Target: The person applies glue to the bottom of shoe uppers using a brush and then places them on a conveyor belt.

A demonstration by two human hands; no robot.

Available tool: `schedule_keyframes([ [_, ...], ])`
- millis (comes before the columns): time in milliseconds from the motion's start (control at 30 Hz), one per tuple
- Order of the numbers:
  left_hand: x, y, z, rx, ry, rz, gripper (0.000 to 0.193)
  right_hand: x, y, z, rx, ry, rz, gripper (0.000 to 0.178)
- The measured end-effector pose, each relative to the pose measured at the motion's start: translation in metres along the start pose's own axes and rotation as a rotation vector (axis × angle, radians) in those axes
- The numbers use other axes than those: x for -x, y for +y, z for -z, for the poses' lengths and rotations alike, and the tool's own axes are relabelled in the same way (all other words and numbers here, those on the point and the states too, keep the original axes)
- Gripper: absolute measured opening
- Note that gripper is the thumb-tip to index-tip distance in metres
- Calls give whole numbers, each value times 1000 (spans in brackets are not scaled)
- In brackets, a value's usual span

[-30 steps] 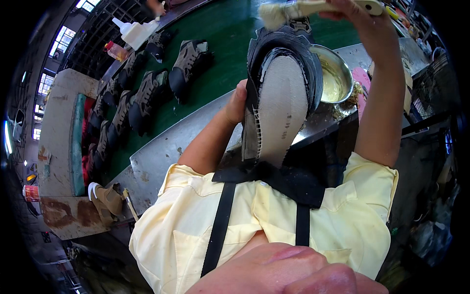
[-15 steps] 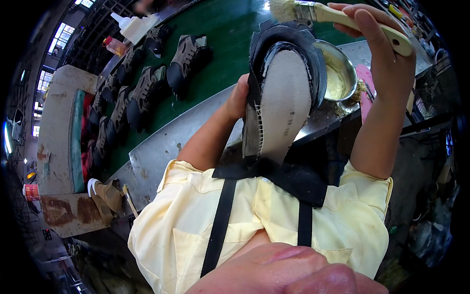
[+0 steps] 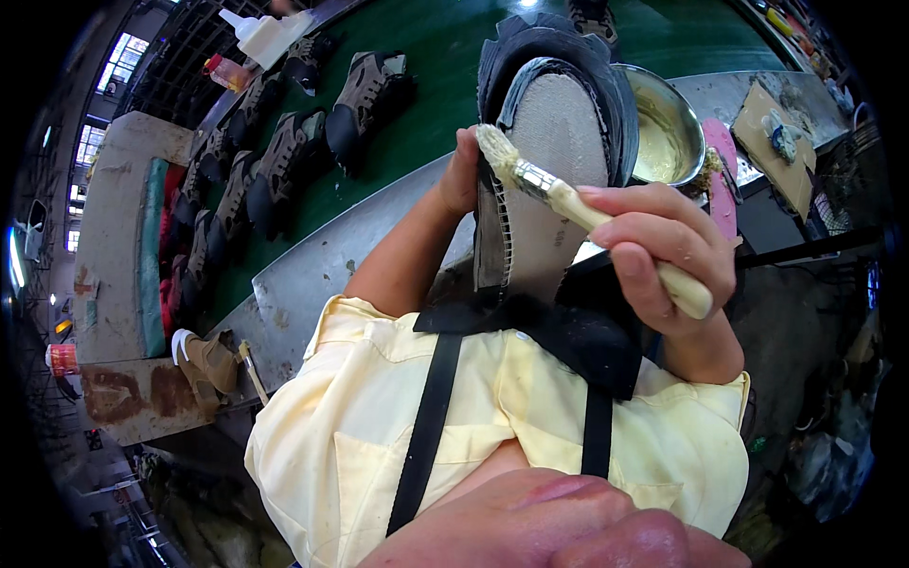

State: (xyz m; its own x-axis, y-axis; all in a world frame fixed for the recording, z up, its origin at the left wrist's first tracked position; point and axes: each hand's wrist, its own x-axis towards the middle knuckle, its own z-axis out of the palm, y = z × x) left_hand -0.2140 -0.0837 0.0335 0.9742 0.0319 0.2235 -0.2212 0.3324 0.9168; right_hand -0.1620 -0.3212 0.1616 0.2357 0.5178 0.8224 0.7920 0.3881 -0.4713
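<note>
My left hand (image 3: 461, 175) grips the left side of a shoe upper (image 3: 540, 227), its pale underside turned up toward me and stitching along its left edge. Part of that hand is hidden behind the shoe. A dark, scalloped rim stands around the far end of the shoe. Between the fingers and thumb of my right hand (image 3: 668, 251) is the cream handle of a paintbrush (image 3: 578, 205). The brush's coated bristles are at the shoe's left edge, close to my left fingers. Just right of the shoe sits a metal bowl (image 3: 684, 123) with a pale yellow paste inside.
Several brown and black shoe uppers (image 3: 284, 166) stand on the green belt (image 3: 417, 95) to the left. Behind them are a white squeeze bottle (image 3: 260, 38) and a red-capped jar (image 3: 227, 73). A pink strip (image 3: 720, 204) and a cardboard piece (image 3: 772, 142) lie at right. A tan shoe (image 3: 206, 364) sits lower left.
My right hand has brought the paintbrush down and left, from above the bowl to the shoe's left edge. My left hand still holds the shoe. Another shoe now shows at the top of the belt.
</note>
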Motion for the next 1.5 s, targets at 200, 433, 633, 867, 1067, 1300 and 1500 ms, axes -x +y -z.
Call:
schedule_keyframes([
  [200,-14,20,-31,-30,-115,-97,99,-14,19,-3,30,200,-65,18],
  [433,-5,10,-17,100,18,90,113,15,8,-21,-44,-74,120,11],
  [633,-12,36,-38,-10,39,145,119,36,8,-10,-131,-61,56,12],
  [867,-18,16,-24,4,17,17,107,46,18,22,-221,443,-167,28],
  [1067,-31,3,-7,-384,-122,-96,101,65,47,43,-345,713,-356,26],
  [1300,-20,26,-9,-315,150,-7,89,83,61,61,-328,789,-509,26],
  [1500,-17,47,13,-319,579,-67,73,94,70,70,-315,676,-535,23],
])
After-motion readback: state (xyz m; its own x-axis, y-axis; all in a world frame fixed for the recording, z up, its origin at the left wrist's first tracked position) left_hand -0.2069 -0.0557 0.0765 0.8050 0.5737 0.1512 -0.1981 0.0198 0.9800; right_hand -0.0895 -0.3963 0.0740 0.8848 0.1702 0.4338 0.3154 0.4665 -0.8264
